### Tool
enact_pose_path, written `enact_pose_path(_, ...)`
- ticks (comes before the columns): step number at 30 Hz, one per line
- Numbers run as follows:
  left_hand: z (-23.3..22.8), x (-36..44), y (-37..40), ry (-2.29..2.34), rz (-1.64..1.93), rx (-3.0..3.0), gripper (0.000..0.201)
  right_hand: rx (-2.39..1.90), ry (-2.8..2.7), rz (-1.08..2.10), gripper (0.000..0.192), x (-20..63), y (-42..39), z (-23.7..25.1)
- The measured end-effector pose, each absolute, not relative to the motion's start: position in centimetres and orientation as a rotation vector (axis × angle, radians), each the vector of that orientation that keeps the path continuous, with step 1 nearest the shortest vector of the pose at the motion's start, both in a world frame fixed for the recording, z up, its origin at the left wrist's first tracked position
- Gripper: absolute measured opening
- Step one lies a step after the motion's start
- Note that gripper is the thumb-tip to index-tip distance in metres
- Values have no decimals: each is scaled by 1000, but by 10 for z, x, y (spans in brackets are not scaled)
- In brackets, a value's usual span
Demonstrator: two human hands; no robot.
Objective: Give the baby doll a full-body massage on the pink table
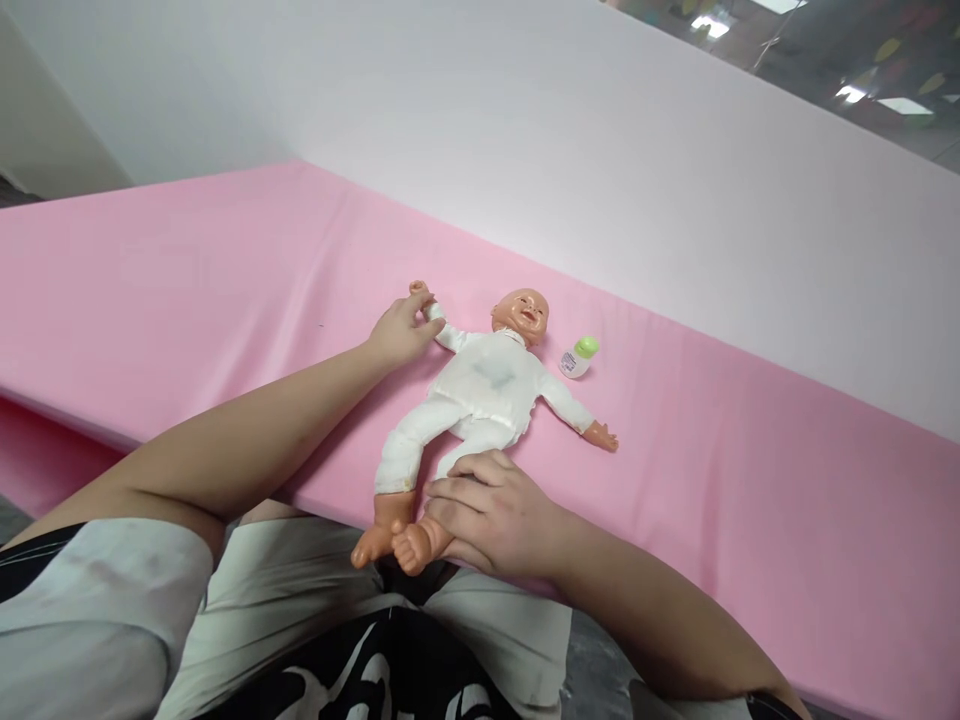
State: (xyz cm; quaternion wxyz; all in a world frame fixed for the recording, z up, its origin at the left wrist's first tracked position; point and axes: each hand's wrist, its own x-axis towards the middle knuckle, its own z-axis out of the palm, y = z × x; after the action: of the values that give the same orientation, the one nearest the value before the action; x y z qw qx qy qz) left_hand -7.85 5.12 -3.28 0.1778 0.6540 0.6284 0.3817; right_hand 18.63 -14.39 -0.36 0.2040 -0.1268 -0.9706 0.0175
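A baby doll (487, 385) with a white cloth body lies on its back on the pink padded surface, head away from me, arms spread. My left hand (405, 330) is closed around the doll's arm near its wrist, on the left. With its fingers curled over one lower leg of the doll, my right hand (491, 510) is closed on it just above the foot. The doll's two feet overlap at the near edge and stick out past it. A small clear bottle (576, 362) with a green cap stands just right of the doll's head.
The pink surface (750, 480) runs along a plain white wall (525, 130) at the back. Its near edge lies right above my lap (285, 570). A window or glass strip (825, 60) with reflected ceiling lights shows at upper right.
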Motion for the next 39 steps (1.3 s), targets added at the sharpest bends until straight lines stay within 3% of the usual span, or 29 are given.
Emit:
enact_pose_path(7, -25, -59, 23, 1321, 1295, 2249, 49, -432, -2281, -109, 30, 204, -131, -8)
enact_pose_path(11, -19, -49, 9, 1080, 1098, 2480, 49, -702, -2106, -141, 28, 213, -108, -10)
enact_pose_path(15, -18, -44, 5, 1009, 916, 2604, 48, -923, -2048, 3, 39, 219, -86, -14)
enact_pose_path(25, -22, -56, 21, 1340, 1150, 2305, 55, -628, -2113, -86, 40, 214, -111, 1)
enact_pose_path(28, -25, -66, 34, 1521, 1194, 2108, 57, -506, -2188, -57, 32, 206, -130, 2)
enact_pose_path(32, -29, -84, 51, 1768, 1102, 1806, 53, -382, -2415, 121, 18, 193, -144, -2)
enact_pose_path(39, -27, -94, 53, 1948, 874, 1897, 46, -336, -2749, 114, 24, 186, -141, -9)
